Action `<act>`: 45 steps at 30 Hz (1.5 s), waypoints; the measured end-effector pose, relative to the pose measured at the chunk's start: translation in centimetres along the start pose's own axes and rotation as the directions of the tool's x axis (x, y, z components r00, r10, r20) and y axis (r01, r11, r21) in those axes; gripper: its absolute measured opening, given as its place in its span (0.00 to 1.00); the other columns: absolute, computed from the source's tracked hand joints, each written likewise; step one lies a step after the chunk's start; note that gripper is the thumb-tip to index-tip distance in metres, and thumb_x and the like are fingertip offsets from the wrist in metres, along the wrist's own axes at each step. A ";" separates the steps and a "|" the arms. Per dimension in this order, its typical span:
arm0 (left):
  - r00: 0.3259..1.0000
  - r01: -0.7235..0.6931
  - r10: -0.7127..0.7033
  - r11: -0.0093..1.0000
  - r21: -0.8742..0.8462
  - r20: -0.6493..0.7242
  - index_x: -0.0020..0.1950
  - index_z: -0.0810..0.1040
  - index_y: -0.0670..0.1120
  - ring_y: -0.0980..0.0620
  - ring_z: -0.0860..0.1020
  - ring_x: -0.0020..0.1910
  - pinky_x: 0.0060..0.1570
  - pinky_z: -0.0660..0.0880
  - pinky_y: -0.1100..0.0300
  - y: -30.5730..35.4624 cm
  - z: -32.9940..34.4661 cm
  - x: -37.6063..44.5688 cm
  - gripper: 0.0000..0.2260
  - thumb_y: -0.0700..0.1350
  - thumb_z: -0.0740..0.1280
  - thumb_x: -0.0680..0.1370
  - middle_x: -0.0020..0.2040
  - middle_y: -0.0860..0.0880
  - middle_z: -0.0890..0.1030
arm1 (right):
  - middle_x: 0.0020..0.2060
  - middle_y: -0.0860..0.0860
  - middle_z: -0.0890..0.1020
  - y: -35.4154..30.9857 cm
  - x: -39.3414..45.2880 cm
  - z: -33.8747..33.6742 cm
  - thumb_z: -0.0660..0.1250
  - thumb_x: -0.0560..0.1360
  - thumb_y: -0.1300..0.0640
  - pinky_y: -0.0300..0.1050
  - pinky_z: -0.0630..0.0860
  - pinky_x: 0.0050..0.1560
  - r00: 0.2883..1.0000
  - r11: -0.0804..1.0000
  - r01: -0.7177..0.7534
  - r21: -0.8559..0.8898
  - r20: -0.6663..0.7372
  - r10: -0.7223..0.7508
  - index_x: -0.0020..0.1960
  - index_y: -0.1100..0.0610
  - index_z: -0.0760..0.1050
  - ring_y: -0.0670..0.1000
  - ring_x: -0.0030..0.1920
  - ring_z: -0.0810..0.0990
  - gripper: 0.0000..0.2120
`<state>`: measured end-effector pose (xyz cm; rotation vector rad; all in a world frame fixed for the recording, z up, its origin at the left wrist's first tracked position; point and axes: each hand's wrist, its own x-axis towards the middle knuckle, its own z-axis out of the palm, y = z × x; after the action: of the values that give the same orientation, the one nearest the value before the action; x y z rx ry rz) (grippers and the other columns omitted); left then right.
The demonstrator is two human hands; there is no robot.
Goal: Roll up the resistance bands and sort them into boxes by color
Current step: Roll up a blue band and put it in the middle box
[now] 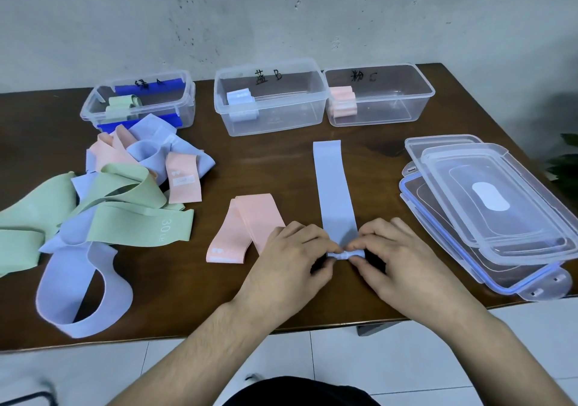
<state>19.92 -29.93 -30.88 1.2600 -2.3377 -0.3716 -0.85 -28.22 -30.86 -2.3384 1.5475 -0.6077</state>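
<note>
A blue band (333, 186) lies flat on the brown worktop (375, 167), running from the far middle toward the near edge, where its near end is curled into a small roll. The left hand (287, 255) and the right hand (397, 255) meet at this roll, fingertips and thumbs of both curled and pinching it from either side. Just left of the hands lies a pink band (247, 227), folded flat. At the left, a loose pile of green, blue and pink bands (109, 199) spreads toward the near edge. Along the far side stand three clear boxes: the left box (137, 105) holds rolled green bands, the middle box (269, 99) a rolled blue band, the right box (378, 95) a rolled pink band. At the right, a stack of clear lids (488, 211) rests on the worktop.
</note>
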 end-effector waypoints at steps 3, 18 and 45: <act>0.999 -0.006 0.006 1.000 0.019 0.046 0.55 0.83 0.53 0.57 0.74 0.51 0.53 0.72 0.58 -0.1 -0.5 0.5 0.07 0.48 0.68 0.79 0.52 0.58 0.80 | 0.50 0.39 0.75 0.0 0.2 -0.2 0.70 0.76 0.53 0.37 0.71 0.51 1.000 0.999 0.025 -0.033 -0.004 -0.025 0.56 0.50 0.82 0.44 0.49 0.70 0.09; 0.999 -0.055 0.055 0.997 0.048 0.001 0.57 0.82 0.53 0.56 0.74 0.49 0.50 0.72 0.59 -0.6 -0.1 0.5 0.08 0.47 0.67 0.80 0.52 0.57 0.78 | 0.48 0.39 0.78 0.3 1.1 -0.2 0.70 0.77 0.54 0.36 0.72 0.49 0.998 0.997 -0.050 0.062 -0.021 0.051 0.52 0.49 0.81 0.41 0.48 0.73 0.04; 1.000 -0.013 0.012 0.994 0.105 0.010 0.56 0.83 0.51 0.54 0.76 0.49 0.49 0.70 0.61 -1.3 0.0 2.4 0.08 0.47 0.70 0.77 0.52 0.55 0.82 | 0.52 0.40 0.76 0.7 2.0 -0.6 0.70 0.76 0.52 0.39 0.73 0.51 1.000 0.999 0.000 -0.051 0.022 0.001 0.62 0.49 0.80 0.43 0.49 0.70 0.14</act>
<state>19.72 -32.66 -30.79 1.2934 -2.3995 -0.2541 -1.02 -30.29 -30.23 -2.3736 1.5725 -0.5469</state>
